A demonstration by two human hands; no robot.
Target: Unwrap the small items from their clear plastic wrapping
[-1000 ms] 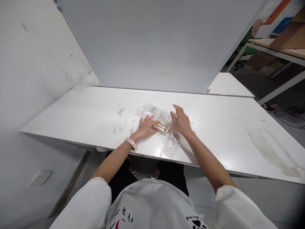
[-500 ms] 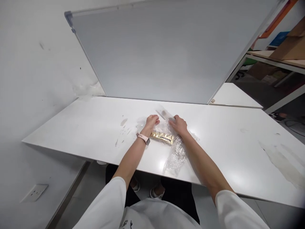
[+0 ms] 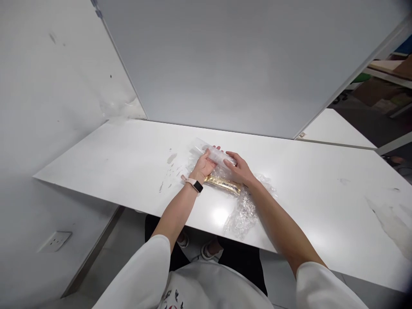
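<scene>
A whitish, translucent plastic roll [image 3: 218, 156] lies slantwise between my hands, its left end trailing into loose clear film. My left hand [image 3: 204, 165] is under and around its left part, with the thumb on top and fingertips showing beyond it. On the right end, my right hand [image 3: 240, 169] grips with thumb and fingers. Just below them a shiny gold packet [image 3: 224, 185] rests on the table, its left end partly behind my left wrist. Crumpled clear plastic wrap [image 3: 243, 216] spreads beside and below the packet, partly under my right forearm.
The white table [image 3: 128, 171] has grey smudges left of my hands and at the far right. A large whiteboard [image 3: 219, 68] stands along its back edge. Clear plastic [image 3: 120, 108] lies in the back left corner, by the wall. A wall socket [image 3: 55, 241] is low on the left.
The plastic roll has swung left and down, across to my left hand. My left hand, earlier curled beside it, now has its fingers around it. The view has tilted downward slightly.
</scene>
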